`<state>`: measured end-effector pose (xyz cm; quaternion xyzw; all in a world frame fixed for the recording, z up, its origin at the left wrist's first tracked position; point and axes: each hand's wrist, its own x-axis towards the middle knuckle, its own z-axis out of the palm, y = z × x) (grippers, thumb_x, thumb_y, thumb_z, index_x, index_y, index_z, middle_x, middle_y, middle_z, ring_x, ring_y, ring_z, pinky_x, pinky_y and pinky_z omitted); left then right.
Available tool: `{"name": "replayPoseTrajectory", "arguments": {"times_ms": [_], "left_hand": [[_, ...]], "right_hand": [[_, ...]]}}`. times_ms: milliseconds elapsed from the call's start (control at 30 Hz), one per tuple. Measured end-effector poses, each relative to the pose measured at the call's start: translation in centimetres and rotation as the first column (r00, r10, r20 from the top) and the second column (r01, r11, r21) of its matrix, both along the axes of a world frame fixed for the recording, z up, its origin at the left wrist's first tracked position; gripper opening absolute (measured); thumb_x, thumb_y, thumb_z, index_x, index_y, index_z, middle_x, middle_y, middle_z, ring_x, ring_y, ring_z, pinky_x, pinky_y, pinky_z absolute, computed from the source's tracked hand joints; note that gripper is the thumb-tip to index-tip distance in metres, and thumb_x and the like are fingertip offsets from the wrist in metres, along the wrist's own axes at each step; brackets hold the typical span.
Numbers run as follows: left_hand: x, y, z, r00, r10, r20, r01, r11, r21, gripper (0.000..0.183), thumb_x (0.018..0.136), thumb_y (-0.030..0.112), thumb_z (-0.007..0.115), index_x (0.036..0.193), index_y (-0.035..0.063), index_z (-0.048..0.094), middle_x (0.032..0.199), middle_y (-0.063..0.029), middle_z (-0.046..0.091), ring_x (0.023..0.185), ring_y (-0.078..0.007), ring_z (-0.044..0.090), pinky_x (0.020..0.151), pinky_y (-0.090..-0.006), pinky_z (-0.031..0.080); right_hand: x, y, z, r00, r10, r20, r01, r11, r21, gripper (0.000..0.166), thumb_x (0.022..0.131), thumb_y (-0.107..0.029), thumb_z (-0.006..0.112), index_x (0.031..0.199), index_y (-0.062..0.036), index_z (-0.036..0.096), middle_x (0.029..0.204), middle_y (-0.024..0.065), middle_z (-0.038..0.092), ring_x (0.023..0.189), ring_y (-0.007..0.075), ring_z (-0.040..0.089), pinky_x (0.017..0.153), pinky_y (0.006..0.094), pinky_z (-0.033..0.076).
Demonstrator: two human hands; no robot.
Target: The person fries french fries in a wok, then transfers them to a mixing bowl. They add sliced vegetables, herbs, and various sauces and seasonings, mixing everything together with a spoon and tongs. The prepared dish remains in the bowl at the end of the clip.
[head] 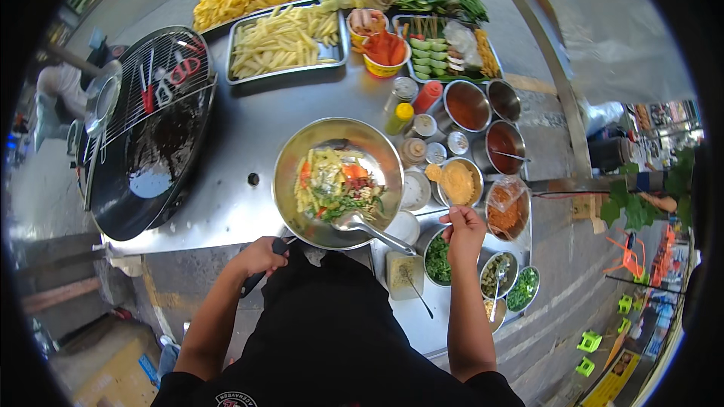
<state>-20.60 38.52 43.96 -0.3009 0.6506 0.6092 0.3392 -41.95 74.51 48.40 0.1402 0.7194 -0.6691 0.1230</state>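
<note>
A round metal mixing bowl point(338, 129) holds potato strips, chopped herbs, red pieces, nuts and white powder. A large metal spoon point(384, 233) rests in it, its handle over the near right rim. My left hand point(263, 257) is closed around a black handle point(251, 282) at the bowl's near left side. My right hand point(465, 232) pinches the handle of a small spoon point(434, 173), whose heaped bowl of tan powder seems to be just left of a steel pot of the same powder point(459, 182). Below my right hand stands a pot of chopped green herbs point(438, 260).
Shaker jars and squeeze bottles point(427, 96) crowd the space right of the bowl, beside pots of red sauce point(503, 147). A tray of potato strips point(283, 39) stands beyond. A large black wok point(136, 181) with a wire rack point(127, 87) is at left.
</note>
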Motion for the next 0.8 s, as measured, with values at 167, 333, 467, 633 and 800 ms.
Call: {"name": "replayPoseTrajectory", "arguments": {"times_ms": [167, 333, 467, 633, 800], "left_hand": [[0.1, 0.3, 0.1, 1.000, 0.009, 0.016, -0.010, 0.998, 0.061, 0.019, 0.072, 0.005, 0.067, 0.087, 0.0006, 0.056, 0.058, -0.0027, 0.049, 0.044, -0.0124, 0.049, 0.041, -0.0277, 0.040], [0.7, 0.3, -0.9, 0.998, 0.055, 0.005, -0.055, 0.995, 0.080, 0.019, 0.072, 0.005, 0.067, 0.088, 0.0005, 0.056, 0.058, -0.0028, 0.049, 0.044, -0.0129, 0.049, 0.041, -0.0280, 0.041], [0.9, 0.4, -1.7, 0.995, 0.103, 0.011, -0.104, 0.991, 0.089, 0.019, 0.073, 0.004, 0.068, 0.088, 0.0002, 0.056, 0.058, -0.0033, 0.050, 0.044, -0.0130, 0.049, 0.040, -0.0282, 0.041], [0.3, 0.3, -2.7, 0.985, 0.169, 0.035, -0.171, 0.982, 0.081, 0.019, 0.073, 0.002, 0.068, 0.088, -0.0004, 0.057, 0.059, -0.0040, 0.051, 0.044, -0.0131, 0.049, 0.040, -0.0279, 0.042], [1.3, -0.1, -3.3, 0.977, 0.208, 0.053, -0.210, 0.977, 0.036, 0.018, 0.074, 0.001, 0.067, 0.089, -0.0005, 0.057, 0.061, -0.0039, 0.052, 0.045, -0.0129, 0.049, 0.040, -0.0282, 0.043]], "right_hand": [[2.6, -6.3, -0.1, 0.901, 0.363, -0.238, -0.232, 0.866, 0.443, 0.016, 0.092, -0.015, 0.059, 0.098, -0.0013, 0.064, 0.073, 0.0058, 0.068, 0.055, 0.0126, 0.060, 0.052, 0.0271, 0.047], [1.4, -6.0, -0.3, 0.808, 0.305, -0.504, 0.043, 0.822, 0.567, 0.019, 0.092, -0.017, 0.058, 0.098, -0.0003, 0.064, 0.074, 0.0090, 0.068, 0.062, 0.0169, 0.064, 0.059, 0.0311, 0.051], [-2.0, 0.8, -2.5, 0.967, -0.002, -0.256, 0.110, 0.906, 0.408, 0.019, 0.092, -0.016, 0.058, 0.095, 0.0014, 0.064, 0.074, 0.0088, 0.068, 0.052, 0.0127, 0.058, 0.050, 0.0269, 0.046], [-4.8, 7.6, -7.2, 0.997, 0.043, -0.071, 0.019, 0.719, 0.695, 0.022, 0.089, -0.021, 0.061, 0.099, -0.0014, 0.063, 0.077, 0.0110, 0.068, 0.055, 0.0216, 0.060, 0.053, 0.0342, 0.049], [-5.6, 1.4, -2.9, 0.932, 0.339, -0.129, 0.034, 0.272, 0.962, 0.042, 0.081, -0.030, 0.069, 0.116, -0.0075, 0.060, 0.099, 0.0161, 0.066, 0.091, 0.0351, 0.063, 0.079, 0.0447, 0.050]]}}
